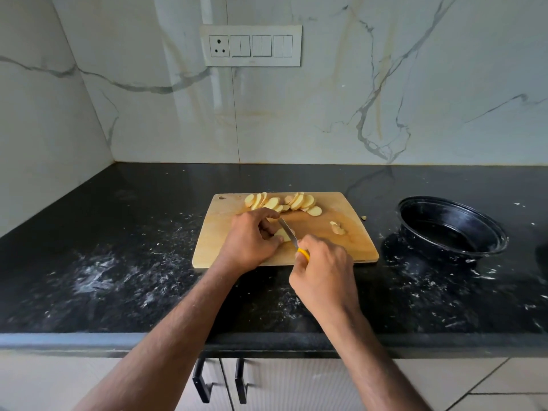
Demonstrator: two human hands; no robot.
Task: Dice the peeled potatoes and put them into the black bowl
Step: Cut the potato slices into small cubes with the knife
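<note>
Slicing under way, no dice in the bowl yet.

At frame centre a potato piece (283, 234) sits on the board (350, 247), pinned by the left hand (250, 240); the right hand (323, 277) grips the knife (289, 232) cutting it. Slices (284, 203) lie along the board's upper edge, uncut into cubes. The bowl (453, 229), right, looks empty.

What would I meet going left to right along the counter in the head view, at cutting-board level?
Bare counter → cutting board → left hand holding a potato piece → knife → right hand → small scraps → black bowl.
</note>
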